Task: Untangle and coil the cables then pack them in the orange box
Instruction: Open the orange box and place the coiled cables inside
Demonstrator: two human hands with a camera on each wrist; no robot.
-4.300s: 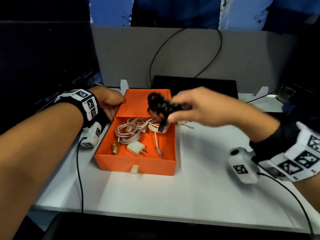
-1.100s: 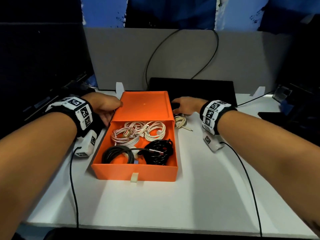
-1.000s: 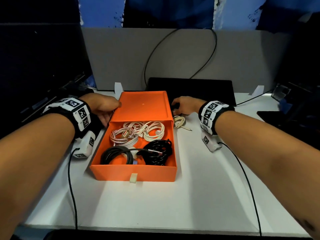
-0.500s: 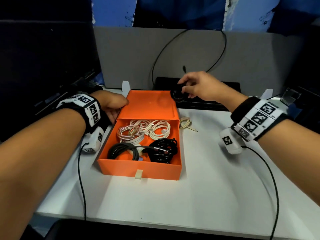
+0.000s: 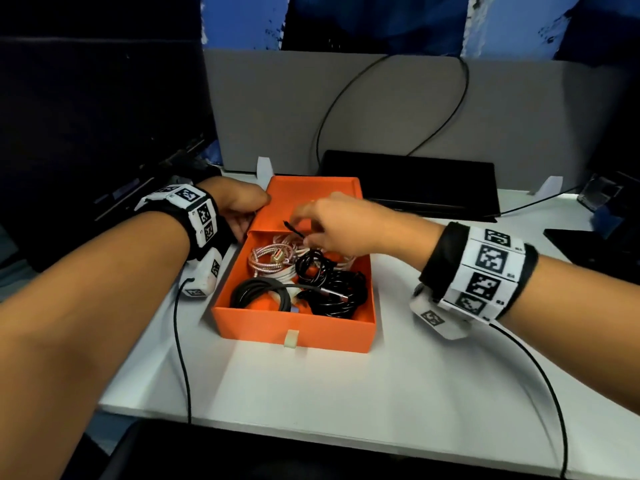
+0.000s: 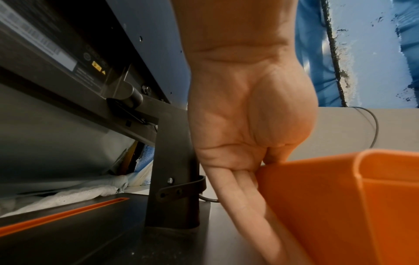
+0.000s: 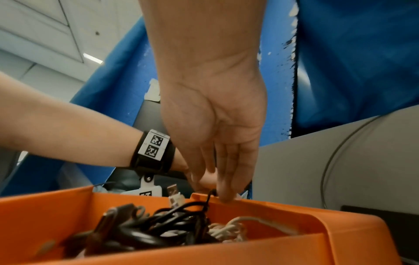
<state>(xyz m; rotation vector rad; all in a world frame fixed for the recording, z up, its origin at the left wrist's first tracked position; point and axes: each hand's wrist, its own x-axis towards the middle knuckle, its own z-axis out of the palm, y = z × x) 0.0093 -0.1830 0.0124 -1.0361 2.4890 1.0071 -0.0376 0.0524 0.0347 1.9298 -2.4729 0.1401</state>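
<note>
The orange box (image 5: pixel 294 329) stands open on the white table, its sleeve at the back. Inside lie a pink braided cable (image 5: pixel 268 259), white cables (image 7: pixel 229 229), a thick black coil (image 5: pixel 259 294), a second black coil (image 5: pixel 341 294) and a small thin black cable (image 5: pixel 311 268). My right hand (image 5: pixel 306 233) hovers over the back of the box (image 7: pixel 272 251) and pinches the free end of the thin black cable (image 7: pixel 209 196) between its fingertips (image 7: pixel 223 195). My left hand (image 5: pixel 242 209) steadies the box's left back side, straight fingers (image 6: pixel 238 202) flat against the orange wall (image 6: pixel 340 206).
A flat black device (image 5: pixel 408 181) lies just behind the box, in front of a grey partition (image 5: pixel 381 109) with a black wire looping on it. A dark monitor stand (image 6: pixel 172 170) is close to my left hand. Wrist-camera wires trail over the table (image 5: pixel 346 403).
My right hand came down from behind the box with the small black cable, whose coil now lies in the box. The left hand has stayed on the box.
</note>
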